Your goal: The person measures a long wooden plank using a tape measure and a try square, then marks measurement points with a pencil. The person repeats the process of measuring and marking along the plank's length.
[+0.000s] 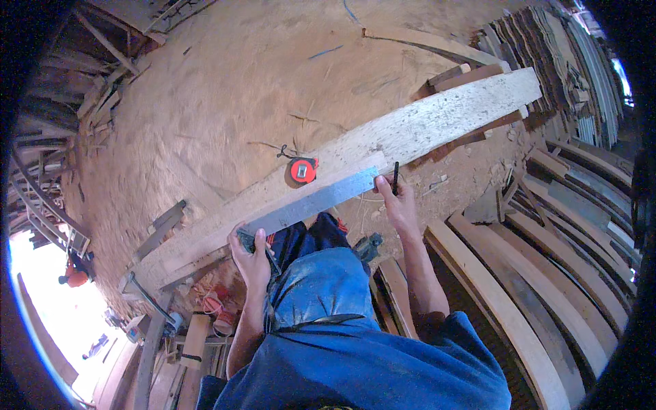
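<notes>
I see the left hand (253,261) gripping, thumb up, left of frame centre; right hand (402,206) pinching, right of centre.

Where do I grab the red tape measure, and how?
Probably pinch the tape measure by its rounded sides, coming from above: it seems to lie flat on the wooden beam, round face up and uncovered, while the metal strip is on its near side.

Left hand (254,262) partly hides dark handle (245,238); blue shirt (362,369) cut off below
</notes>
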{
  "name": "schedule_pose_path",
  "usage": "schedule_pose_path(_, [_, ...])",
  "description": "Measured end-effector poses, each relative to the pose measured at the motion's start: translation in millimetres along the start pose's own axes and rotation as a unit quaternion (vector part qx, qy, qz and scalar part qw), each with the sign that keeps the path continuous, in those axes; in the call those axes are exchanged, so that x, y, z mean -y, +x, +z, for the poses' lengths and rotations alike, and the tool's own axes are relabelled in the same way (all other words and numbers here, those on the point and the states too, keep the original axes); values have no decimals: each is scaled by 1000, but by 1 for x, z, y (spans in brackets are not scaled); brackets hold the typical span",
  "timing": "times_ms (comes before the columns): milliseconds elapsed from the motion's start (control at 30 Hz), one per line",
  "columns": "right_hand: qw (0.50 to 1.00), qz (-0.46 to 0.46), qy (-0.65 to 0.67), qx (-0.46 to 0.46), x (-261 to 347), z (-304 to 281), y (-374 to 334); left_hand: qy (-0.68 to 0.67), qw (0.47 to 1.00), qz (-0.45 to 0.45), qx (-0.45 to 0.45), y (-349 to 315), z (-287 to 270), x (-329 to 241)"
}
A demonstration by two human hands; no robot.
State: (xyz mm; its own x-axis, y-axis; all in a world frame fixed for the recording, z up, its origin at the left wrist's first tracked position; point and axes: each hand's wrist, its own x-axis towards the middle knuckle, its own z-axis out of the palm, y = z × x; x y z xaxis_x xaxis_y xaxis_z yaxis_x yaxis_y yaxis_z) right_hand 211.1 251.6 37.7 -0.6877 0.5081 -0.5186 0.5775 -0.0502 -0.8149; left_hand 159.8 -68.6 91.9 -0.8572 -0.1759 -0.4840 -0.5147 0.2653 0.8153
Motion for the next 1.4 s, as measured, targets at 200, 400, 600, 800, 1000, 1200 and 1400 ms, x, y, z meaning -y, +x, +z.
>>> schedule_pose_path(200, [999,27,38,-16,12,9,2,173,970,136,-103,-1,2,13])
schedule_pose_path(400, [998,20,64,-16,20,12,3,247,954,129,-107,-1,2,8])
schedule_pose_path(600, [997,50,55,-27,21,12,3,182,972,83,-122,-2,3,18])
schedule_pose_path(800, [992,81,92,-25,17,13,4,204,964,74,-153,-2,9,21])
schedule_pose_path(1000, [992,84,95,-22,21,13,2,107,986,69,-108,-1,3,27])
schedule_pose_path(1200, [989,57,130,-49,21,18,3,83,990,28,-110,0,0,30])
schedule_pose_path(1400, [988,74,128,-41,26,17,2,83,990,13,-114,-1,-1,31])
